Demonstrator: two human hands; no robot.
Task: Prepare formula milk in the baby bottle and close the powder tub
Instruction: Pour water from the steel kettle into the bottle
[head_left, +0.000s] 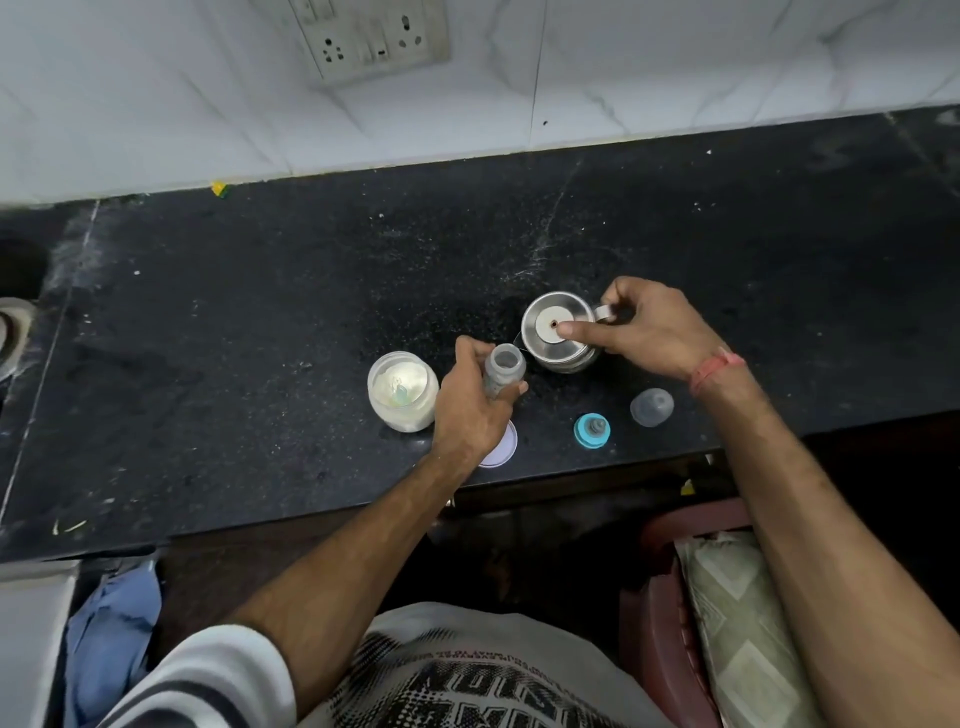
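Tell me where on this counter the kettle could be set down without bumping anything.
Bare counter stretches left of the powder tub to the sink edge, and behind the steel kettle up to the wall. Right of the clear cap is free too. The front edge is crowded: tub, lid, bottle, blue teat ring, cap.

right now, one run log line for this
left hand grips open bottle | right hand holds steel kettle | powder tub open

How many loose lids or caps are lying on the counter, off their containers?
3: white tub lid half hidden under the left wrist, blue teat ring near the front edge, clear dome cap to its right. Others may be hidden.
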